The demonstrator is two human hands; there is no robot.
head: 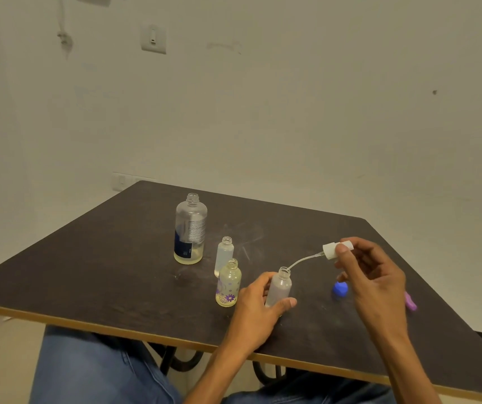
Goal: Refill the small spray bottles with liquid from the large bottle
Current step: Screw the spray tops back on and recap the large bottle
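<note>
My left hand grips a small frosted spray bottle standing uncapped on the dark table. My right hand pinches a white spray head, held up to the right of that bottle; its thin dip tube curves down, with its tip at the bottle's mouth. The large clear bottle stands open at the back left, a little yellowish liquid at its bottom. Two more small open bottles stand between: a frosted one and a flower-printed one.
A blue cap lies on the table under my right hand. A purple object shows past my right wrist. The table's front edge runs close above my jeans-clad legs. A pale wall stands behind.
</note>
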